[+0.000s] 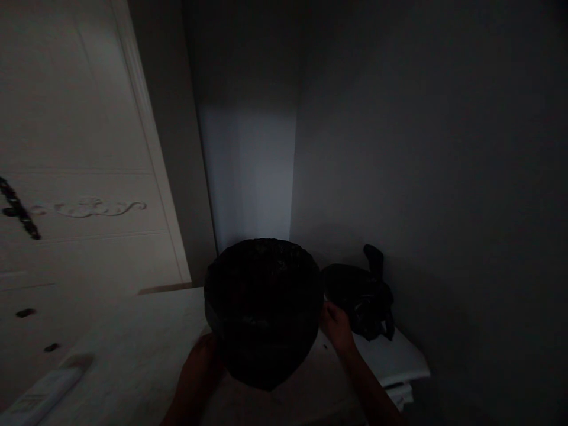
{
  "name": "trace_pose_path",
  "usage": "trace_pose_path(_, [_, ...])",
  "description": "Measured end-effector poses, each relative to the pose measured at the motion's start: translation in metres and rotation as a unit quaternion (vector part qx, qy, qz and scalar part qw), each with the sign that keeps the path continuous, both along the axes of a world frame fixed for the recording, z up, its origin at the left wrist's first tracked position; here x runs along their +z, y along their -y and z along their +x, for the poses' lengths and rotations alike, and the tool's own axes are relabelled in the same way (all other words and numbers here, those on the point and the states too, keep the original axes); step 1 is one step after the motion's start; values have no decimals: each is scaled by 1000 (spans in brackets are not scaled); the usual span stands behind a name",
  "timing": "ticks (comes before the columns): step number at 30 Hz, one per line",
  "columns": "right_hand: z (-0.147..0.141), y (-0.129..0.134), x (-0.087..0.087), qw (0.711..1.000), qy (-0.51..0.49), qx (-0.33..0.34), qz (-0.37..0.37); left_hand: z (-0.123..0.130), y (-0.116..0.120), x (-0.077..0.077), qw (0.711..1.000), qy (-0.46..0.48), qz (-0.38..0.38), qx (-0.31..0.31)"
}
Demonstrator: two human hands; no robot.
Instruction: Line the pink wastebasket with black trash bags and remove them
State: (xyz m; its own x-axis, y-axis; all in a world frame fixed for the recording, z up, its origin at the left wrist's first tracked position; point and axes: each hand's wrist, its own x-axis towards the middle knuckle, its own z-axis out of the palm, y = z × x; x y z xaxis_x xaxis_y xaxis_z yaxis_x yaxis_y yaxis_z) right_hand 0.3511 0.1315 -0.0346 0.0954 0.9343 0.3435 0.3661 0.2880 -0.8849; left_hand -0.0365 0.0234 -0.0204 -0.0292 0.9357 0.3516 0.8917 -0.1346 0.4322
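A large round black container [266, 337], its rim covered by what looks like a black plastic bag, stands out dark at the lower centre. Its inside is too dark to make out. On its left side is my left hand [205, 358], pressed against it with the fingers partly hidden behind the black surface. My right hand [335, 324] pinches the black plastic at the right side, fingers closed. Just beyond that hand, a black bundle [364, 299] with a strap-like part sticking up lies on the pale surface.
A pale tabletop [133, 337] spreads beneath. A white packet or box [48, 393] lies at the lower left. A white door [80, 118] with a dark handle [18, 208] stands left, and grey walls [421, 148] meet in a corner behind.
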Motion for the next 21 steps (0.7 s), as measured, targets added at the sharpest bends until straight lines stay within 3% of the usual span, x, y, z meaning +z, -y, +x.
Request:
trace_pose_path(7, [0, 0, -1, 1000, -9, 9, 7, 1, 2, 1, 999, 46, -20, 9])
trace_pose_path(10, [-1, -1, 0, 998, -55, -9, 8, 4, 3, 3, 989, 144, 5, 26])
trace_pose_path(14, [-4, -2, 4, 979, -202, -37, -7, 8, 8, 11, 959, 282, 33, 19])
trace_pose_path(18, [-10, 8, 21, 947, -313, 11, -72, 9, 15, 26, 942, 323, 86, -4])
trace_pose_path(21, [-23, 24, 45, 939, -325, 78, -82, 9, 13, 40, 940, 307, 145, -18])
